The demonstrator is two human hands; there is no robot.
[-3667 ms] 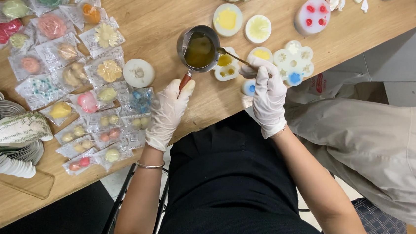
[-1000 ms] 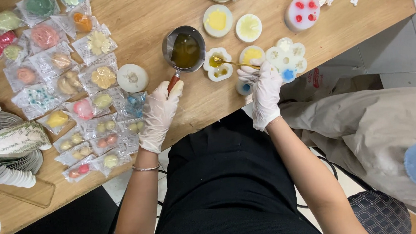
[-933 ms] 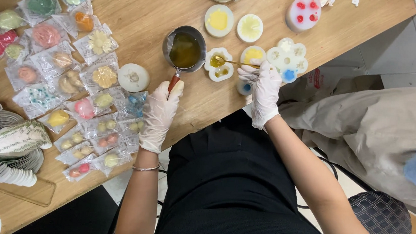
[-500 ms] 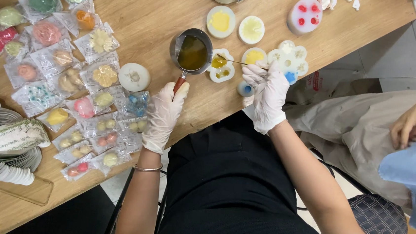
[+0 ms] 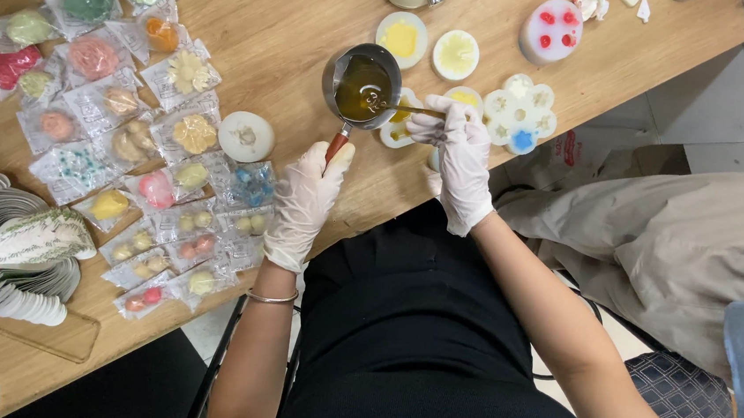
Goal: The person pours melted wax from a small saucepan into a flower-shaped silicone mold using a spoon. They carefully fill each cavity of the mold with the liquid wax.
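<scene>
At the far left of the wooden counter (image 5: 281,16) lies a fan of white paper tags (image 5: 6,247), and next to it a spread of clear packets (image 5: 131,119) holding small coloured pieces (pink, yellow, green, blue). A round white piece (image 5: 246,135) sits just past them. The left hand (image 5: 306,199), in a white glove, has its grip closed around the reddish handle of a small metal pot (image 5: 362,86) filled with dark amber liquid, held just above the counter. The right hand (image 5: 460,158), also gloved, pinches a thin stick (image 5: 406,108) whose tip dips into the pot. Just right of the pot is a white flower-shaped mould (image 5: 521,115), with round yellow-filled moulds (image 5: 429,45) behind it.
</scene>
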